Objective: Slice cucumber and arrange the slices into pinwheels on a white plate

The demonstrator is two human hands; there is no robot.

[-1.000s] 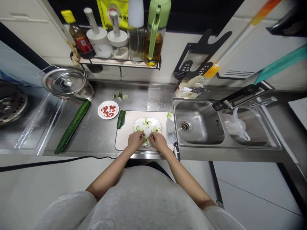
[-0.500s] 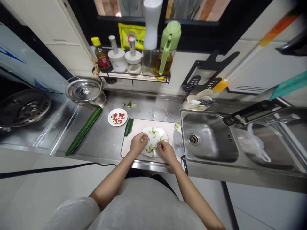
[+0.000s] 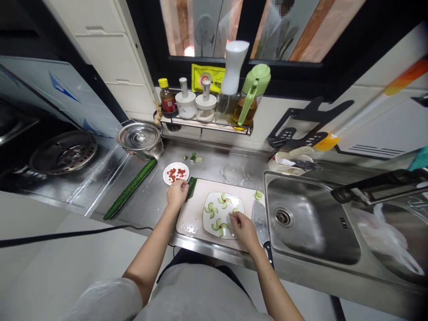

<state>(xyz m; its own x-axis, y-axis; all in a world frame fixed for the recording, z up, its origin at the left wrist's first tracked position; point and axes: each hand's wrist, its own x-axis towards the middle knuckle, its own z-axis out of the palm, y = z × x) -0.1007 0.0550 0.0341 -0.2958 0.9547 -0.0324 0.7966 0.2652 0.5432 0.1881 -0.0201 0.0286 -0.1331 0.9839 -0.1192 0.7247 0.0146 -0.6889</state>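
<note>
My left hand [image 3: 176, 194] has its fingers curled together at the lower right rim of a small white plate [image 3: 165, 177] of chopped red bits [image 3: 173, 173]. Anything between those fingertips is too small to make out. Under that hand's right side lies a cut cucumber piece [image 3: 191, 187]. My right hand [image 3: 244, 228] is pinched over the right part of a square white plate [image 3: 207, 225], hiding some of the slices there. Thin cucumber slices [image 3: 220, 226] form pinwheels on this plate, some with a red centre. The plate rests on a pale cutting board [image 3: 187, 218].
A knife [image 3: 261, 218] lies on the board's right edge, beside spare slices [image 3: 257, 195]. A whole cucumber [image 3: 130, 189] and a lidded steel pot [image 3: 142, 140] stand left. The steel sink [image 3: 310, 214] is right. A bottle rack [image 3: 207, 123] hangs behind.
My left hand has left the square plate and moved left to the small plate of red bits. My right hand stays at the square plate's right side. The camera view has shifted.
</note>
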